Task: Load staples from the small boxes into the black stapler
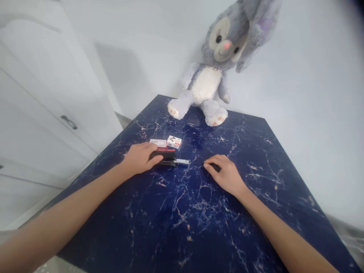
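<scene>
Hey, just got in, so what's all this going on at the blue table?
A person is working at the blue table with both bare hands. The left hand grips a black stapler, whose metal part sticks out toward the right. The right hand, apart from it, pinches a small dark thing mostly hidden by the fingers. Two small boxes lie just beyond the stapler, and a gray plush toy sits at the far edge.

No text is legible; the white box (pixel 174 142) bears tiny print.
</scene>
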A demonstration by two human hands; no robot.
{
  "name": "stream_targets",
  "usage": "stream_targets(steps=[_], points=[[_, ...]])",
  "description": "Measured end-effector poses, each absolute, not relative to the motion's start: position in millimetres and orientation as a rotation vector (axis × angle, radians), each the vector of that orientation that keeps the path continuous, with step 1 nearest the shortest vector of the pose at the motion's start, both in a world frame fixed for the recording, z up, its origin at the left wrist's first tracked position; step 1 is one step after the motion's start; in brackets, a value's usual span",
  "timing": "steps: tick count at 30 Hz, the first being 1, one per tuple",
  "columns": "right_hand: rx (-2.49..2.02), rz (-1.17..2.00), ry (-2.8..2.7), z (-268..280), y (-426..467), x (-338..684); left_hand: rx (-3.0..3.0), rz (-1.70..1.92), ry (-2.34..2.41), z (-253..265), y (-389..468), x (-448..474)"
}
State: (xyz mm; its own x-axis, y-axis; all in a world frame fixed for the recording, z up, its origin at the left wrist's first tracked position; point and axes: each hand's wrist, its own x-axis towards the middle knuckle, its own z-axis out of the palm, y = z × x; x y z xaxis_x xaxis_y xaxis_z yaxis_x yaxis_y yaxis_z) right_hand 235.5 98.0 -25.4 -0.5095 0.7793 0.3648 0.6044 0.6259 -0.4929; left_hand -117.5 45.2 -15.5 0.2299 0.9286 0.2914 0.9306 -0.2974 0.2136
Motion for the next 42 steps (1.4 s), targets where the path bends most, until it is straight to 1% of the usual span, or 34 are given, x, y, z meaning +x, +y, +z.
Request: stream_targets(steps=[2,4,6,7,9,14,17,20,24,26,31,33,35,38,42], points=[[-1.031,0.348,-2.340,-27,96,231,-2.493,-0.717,-1.867,-13,37,-108],[-0.989,0.292,-2.363,-28,93,226,-2.419,-1.018,-1.968,-11,27,-96],[-0.964,0.260,-2.375,-29,91,224,-2.209,-1.348,-2.117,-10,21,-87],[-0.956,0.255,-2.377,-30,91,224,-2.093,-1.451,-2.178,-9,21,-84],[-0.944,0.254,-2.378,-31,91,226,-2.022,-1.451,-2.214,-7,26,-84],[-0.909,0.216,-2.401,-32,92,230,-2.429,-0.972,-1.922,-4,48,-101],[-0.903,0.180,-2.406,-31,90,230,-2.523,-0.906,-1.872,-3,49,-104],[-0.898,0.156,-2.415,-32,90,230,-2.384,-1.108,-1.983,0,45,-98],[-0.897,0.147,-2.416,-31,92,231,-1.988,-1.750,-2.076,9,45,-83],[-0.897,0.196,-2.382,-29,89,231,-1.916,-1.942,-2.081,11,43,-72],[-0.873,0.398,-2.104,-23,66,211,-2.005,-2.005,-2.098,12,22,-48],[-0.766,0.382,-2.076,-22,56,192,-1.926,-2.052,-2.063,12,14,-44],[-0.660,0.300,-2.084,-21,52,172,-1.868,-2.094,-2.047,12,11,-45],[-0.593,0.224,-2.057,-21,60,148,-1.943,-2.150,-2.056,5,14,-48],[-0.497,0.314,-2.060,-26,75,137,-2.087,-2.237,-2.084,-7,18,-52]])
